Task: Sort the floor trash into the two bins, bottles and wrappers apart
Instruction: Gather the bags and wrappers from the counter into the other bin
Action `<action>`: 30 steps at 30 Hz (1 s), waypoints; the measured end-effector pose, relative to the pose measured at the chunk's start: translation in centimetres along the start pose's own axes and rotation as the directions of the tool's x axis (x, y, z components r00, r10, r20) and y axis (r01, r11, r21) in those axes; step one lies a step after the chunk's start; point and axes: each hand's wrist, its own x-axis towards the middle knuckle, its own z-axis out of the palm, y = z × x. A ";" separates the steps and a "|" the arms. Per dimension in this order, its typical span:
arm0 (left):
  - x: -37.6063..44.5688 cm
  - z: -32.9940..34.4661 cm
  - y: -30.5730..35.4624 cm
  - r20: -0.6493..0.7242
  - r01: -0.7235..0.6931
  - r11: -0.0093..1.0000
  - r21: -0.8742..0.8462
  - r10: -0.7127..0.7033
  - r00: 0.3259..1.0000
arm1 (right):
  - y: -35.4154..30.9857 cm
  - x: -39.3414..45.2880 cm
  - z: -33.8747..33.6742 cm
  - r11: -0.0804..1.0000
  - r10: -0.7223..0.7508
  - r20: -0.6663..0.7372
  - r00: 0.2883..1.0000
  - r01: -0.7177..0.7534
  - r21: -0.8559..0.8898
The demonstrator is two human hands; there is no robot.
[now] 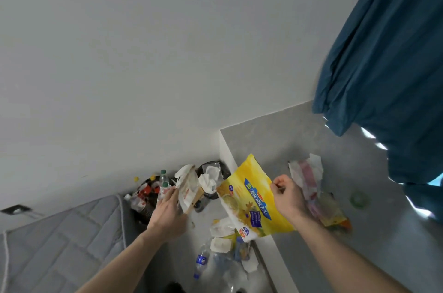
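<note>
A: Where did things stand at that point?

B: Partway, I'd say. The bottle bin [146, 199], by the mattress [60, 240], already held several bottles, caps up. The wrapper bin [211, 180], just right of it against the wall corner, had white paper and plastic piled in it.

A: And the hands?

B: The left hand [167, 206] was closed on a white wrapper [188, 184], thumb and fingers pinching its lower edge, holding it up close beside the wrapper bin's rim. The right hand [287, 194] was curled shut on the top edge of a yellow bag [249, 199], which hung in the air between the bins and the grey ledge [275, 139].

A: So two wrappers in hand. What was left?

B: Plenty. On the floor below the yellow bag lay a clear bottle [201, 261] with a blue label, on its side, with small white wrappers [221, 235] and other scraps around it. On the ledge, behind the right wrist, sat a pink-and-white packet [308, 172] and more crumpled packaging. A greenish round thing further right was too blurred to name.

A: Your guess on the step?

B: Both held pieces seemed bound for the wrapper bin; the left one was nearly there.
</note>
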 end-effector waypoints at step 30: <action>49.3 21.6 -8.1 0.574 -0.342 0.908 0.242 0.150 0.805 | 6.1 18.9 25.5 0.952 0.293 -0.024 0.956 -0.294 -0.087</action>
